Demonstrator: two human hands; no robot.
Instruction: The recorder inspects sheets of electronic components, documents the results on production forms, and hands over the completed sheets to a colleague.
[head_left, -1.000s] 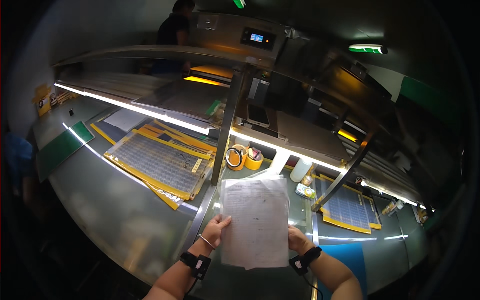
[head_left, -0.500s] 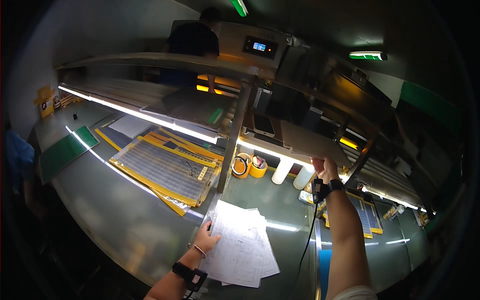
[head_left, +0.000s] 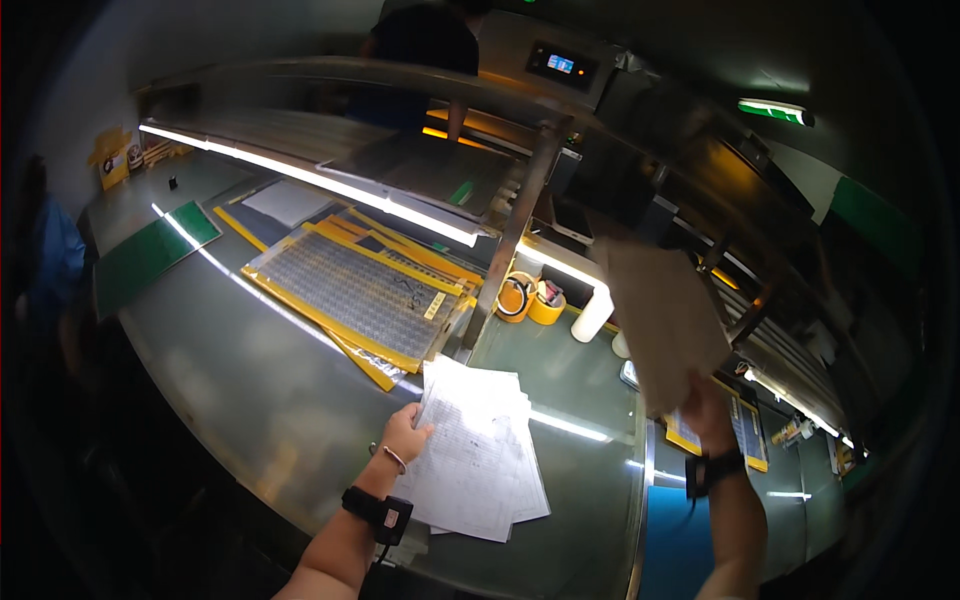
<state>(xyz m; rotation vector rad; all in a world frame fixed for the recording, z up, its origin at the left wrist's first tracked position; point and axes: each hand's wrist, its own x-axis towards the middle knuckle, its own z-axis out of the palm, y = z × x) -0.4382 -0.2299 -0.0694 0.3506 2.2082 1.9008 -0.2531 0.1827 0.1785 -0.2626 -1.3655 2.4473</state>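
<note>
My left hand (head_left: pixel 406 434) is closed on the left edge of a loose stack of printed white papers (head_left: pixel 470 460), thumb on top. The sheets are fanned a little and lie over, or just above, the grey-green tabletop (head_left: pixel 570 490). In my right hand (head_left: pixel 707 408) is a thin grey-brown board (head_left: pixel 662 320), gripped at its lower right corner. The board is tilted up in front of the shelf and blurred by motion. My right fingers are partly hidden behind it.
Left of a metal post (head_left: pixel 520 225) lie yellow-edged mesh panels (head_left: pixel 350 290) and a green sheet (head_left: pixel 155 255). Tape rolls (head_left: pixel 545 303) and a white cylinder (head_left: pixel 592 315) stand under the lit shelf. A blue sheet (head_left: pixel 680 540) is near my right forearm. A person (head_left: pixel 420 60) stands behind the shelf.
The grey-brown board has come off the shelf in my right hand, toward me and downward. The papers have shifted slightly left with my left hand. The whole view has tilted.
</note>
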